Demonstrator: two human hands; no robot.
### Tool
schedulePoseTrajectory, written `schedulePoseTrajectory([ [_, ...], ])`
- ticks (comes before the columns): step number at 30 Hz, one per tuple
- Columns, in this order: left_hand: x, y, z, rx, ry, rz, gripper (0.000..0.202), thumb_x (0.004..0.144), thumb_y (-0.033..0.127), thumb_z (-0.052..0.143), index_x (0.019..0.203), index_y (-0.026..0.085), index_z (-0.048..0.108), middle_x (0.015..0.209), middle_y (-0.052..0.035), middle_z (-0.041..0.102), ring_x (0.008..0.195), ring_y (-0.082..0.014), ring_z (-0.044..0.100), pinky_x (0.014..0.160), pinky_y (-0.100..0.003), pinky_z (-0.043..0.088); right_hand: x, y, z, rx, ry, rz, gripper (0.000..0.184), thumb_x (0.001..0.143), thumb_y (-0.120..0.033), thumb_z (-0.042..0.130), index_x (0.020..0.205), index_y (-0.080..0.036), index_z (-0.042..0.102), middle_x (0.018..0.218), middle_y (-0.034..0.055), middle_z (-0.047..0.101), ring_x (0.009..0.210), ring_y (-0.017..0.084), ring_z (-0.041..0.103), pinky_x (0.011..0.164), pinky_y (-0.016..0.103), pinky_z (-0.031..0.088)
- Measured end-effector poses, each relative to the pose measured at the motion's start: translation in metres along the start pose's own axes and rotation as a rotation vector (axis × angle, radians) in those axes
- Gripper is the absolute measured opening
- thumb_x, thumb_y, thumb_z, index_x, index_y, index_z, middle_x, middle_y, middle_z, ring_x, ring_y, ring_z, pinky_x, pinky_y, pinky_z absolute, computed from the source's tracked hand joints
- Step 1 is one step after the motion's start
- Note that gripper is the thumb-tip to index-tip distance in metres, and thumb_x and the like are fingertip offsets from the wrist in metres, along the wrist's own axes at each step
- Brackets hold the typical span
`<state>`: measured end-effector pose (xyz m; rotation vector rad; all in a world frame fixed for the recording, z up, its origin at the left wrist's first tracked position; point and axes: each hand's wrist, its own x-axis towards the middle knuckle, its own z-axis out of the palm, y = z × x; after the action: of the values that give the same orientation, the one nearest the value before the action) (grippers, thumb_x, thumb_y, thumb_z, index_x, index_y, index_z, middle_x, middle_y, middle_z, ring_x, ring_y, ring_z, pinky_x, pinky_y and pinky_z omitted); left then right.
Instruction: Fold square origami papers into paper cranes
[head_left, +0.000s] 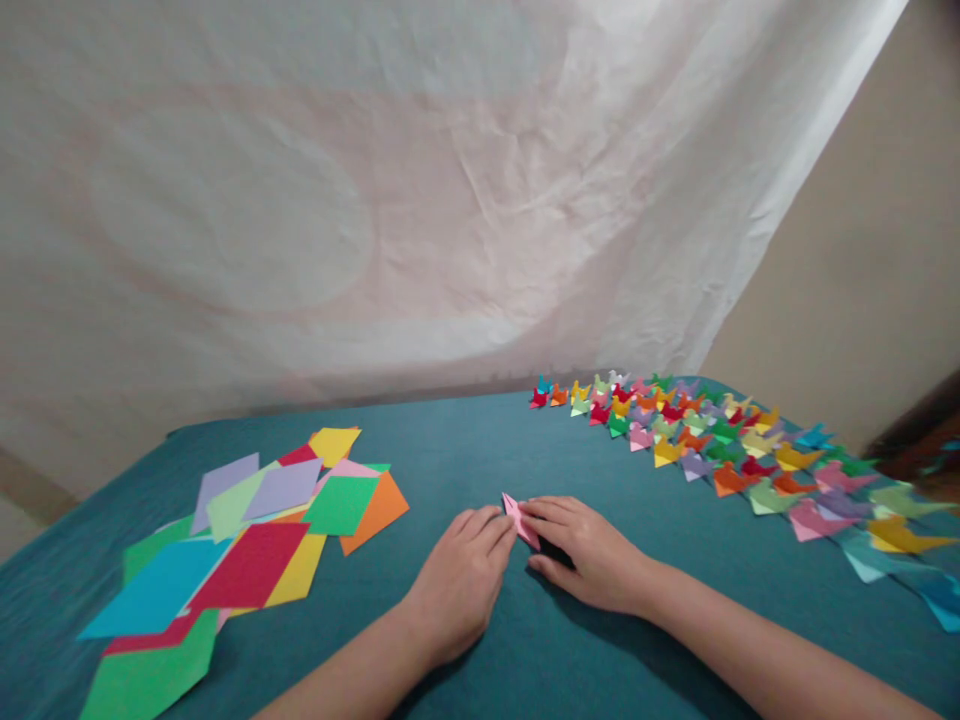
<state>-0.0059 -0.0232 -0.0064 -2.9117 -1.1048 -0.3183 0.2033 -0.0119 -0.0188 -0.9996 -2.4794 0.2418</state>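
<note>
A small pink folded paper [523, 524], narrow and pointed at its far end, lies on the teal tablecloth between my hands. My left hand [463, 578] rests palm down at its left side, fingers bent together with the tips against the paper. From the right, my right hand [583, 555] presses its fingertips onto the paper's right edge, thumb lower and a little apart. Both hands keep hold of the paper at the table surface. Part of the paper is hidden under the fingers.
Loose coloured paper sheets [259, 565] overlap in a pile on the left. Rows of small folded paper birds [667, 450] in many colours stand along the right. The teal tablecloth [450, 450] reaches back to a hanging whitish cloth [420, 220]. A beige wall [847, 240] shows at right.
</note>
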Motion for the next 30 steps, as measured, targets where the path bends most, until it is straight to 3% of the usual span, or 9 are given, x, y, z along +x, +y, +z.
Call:
schedulePoseTrajectory([
  [9,0.0,0.0,0.002,0.001,0.034,0.017,0.037,0.089,0.018,0.041,0.125,0.015,0.046,0.126,-0.0103,0.052,0.122,-0.0232,0.041,0.102,-0.04,0.033,-0.001,0.005,-0.005,-0.064,-0.012,-0.136,0.037,0.085,-0.032,0.054,0.118,-0.018,0.057,0.119,0.0128,0.059,0.113,0.023,0.052,0.094,0.039,0.042],
  [20,-0.001,0.001,0.003,-0.028,0.052,-0.01,0.039,0.09,0.026,0.044,0.128,0.016,0.044,0.127,-0.0094,0.052,0.122,-0.025,0.041,0.103,-0.043,0.032,-0.003,-0.002,-0.007,-0.158,-0.068,-0.092,0.043,0.086,-0.041,0.053,0.122,-0.018,0.054,0.125,0.013,0.055,0.117,0.024,0.047,0.094,0.04,0.041],
  [30,0.001,0.003,0.003,0.059,0.039,-0.015,0.038,0.09,0.029,0.043,0.126,0.017,0.046,0.125,-0.0093,0.054,0.122,-0.0255,0.041,0.103,-0.042,0.03,0.001,-0.011,-0.021,-0.163,-0.155,-0.053,0.05,0.082,-0.052,0.054,0.119,-0.018,0.058,0.12,0.012,0.054,0.117,0.026,0.043,0.096,0.041,0.037],
])
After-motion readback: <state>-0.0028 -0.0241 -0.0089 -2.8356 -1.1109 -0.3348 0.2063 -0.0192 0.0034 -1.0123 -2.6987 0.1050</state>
